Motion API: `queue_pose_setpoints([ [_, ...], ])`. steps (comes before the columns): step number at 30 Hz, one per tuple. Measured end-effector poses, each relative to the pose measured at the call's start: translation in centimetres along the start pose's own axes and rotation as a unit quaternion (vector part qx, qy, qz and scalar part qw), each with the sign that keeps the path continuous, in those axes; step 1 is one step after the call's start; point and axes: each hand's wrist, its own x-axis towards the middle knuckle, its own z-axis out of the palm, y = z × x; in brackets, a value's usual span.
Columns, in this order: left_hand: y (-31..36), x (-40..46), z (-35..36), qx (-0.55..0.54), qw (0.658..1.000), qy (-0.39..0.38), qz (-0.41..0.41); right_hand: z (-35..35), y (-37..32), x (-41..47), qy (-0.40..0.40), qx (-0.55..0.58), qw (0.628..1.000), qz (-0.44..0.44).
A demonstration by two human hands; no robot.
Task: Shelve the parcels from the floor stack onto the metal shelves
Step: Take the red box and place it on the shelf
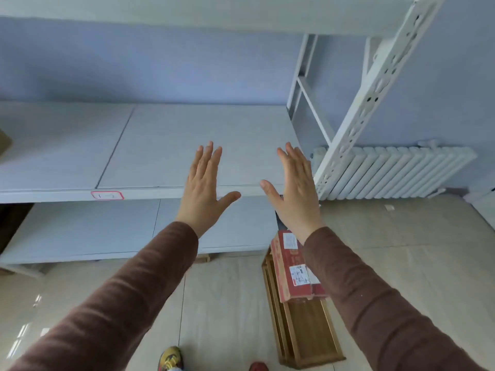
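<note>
Head view: red parcel on a wooden crate on the floor, right sleeve hiding part, its white labels unreadable. Left hand and right hand spread wide, holding nothing, over the middle shelf front edge. Red-bordered tag illegible.

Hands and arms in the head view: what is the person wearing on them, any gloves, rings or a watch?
Both arms are covered by long brown sleeves of a soft, knit-looking fabric that end at the wrists. The left hand and the right hand are bare: no gloves, and no rings or watch visible on the fingers or wrists. The sleeves show no logos or markings.
</note>
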Motion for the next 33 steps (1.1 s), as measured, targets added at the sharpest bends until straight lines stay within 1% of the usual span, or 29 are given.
queue_pose_setpoints([
  [3,1.7,-2.2,4.7,-0.028,0.997,-0.051,-0.043,0.2,4.5,-3.2,-0.047,0.026,0.996,0.065],
  [6,2.2,-3.8,8.4,-0.059,0.988,-0.105,-0.096,0.9,8.4,-6.2,-0.087,0.045,0.984,0.146],
  [8,2.3,-4.7,11.0,-0.084,0.976,-0.145,-0.14,1.5,10.7,-8.1,-0.099,0.068,0.969,0.218],
  [11,2.4,-6.5,15.0,-0.118,0.951,-0.188,-0.216,2.5,13.6,-11.0,-0.116,0.09,0.934,0.326],
  [13,2.6,-8.2,17.7,-0.142,0.929,-0.212,-0.266,3.6,15.7,-12.7,-0.127,0.107,0.912,0.375],
  [16,3.2,-10.8,22.1,-0.174,0.894,-0.245,-0.334,5.7,19.7,-15.4,-0.158,0.113,0.885,0.424],
  [19,3.8,-13.0,27.1,-0.205,0.85,-0.259,-0.411,8.7,24.6,-18.3,-0.171,0.117,0.863,0.46],
  [24,4.3,-15.3,35.6,-0.25,0.787,-0.274,-0.494,13.7,32.7,-22.4,-0.194,0.117,0.821,0.523],
  [26,4.3,-16.0,38.7,-0.258,0.774,-0.283,-0.505,15.2,35.3,-23.7,-0.209,0.124,0.794,0.557],
  [29,3.9,-16.4,42.1,-0.258,0.766,-0.287,-0.515,16.8,37.6,-24.8,-0.217,0.158,0.763,0.588],
  [31,3.3,-16.7,44.0,-0.267,0.759,-0.287,-0.519,17.7,38.8,-25.4,-0.232,0.18,0.751,0.592],
  [33,2.7,-17.2,45.6,-0.281,0.759,-0.29,-0.511,18.5,39.6,-26.0,-0.239,0.206,0.747,0.585],
])
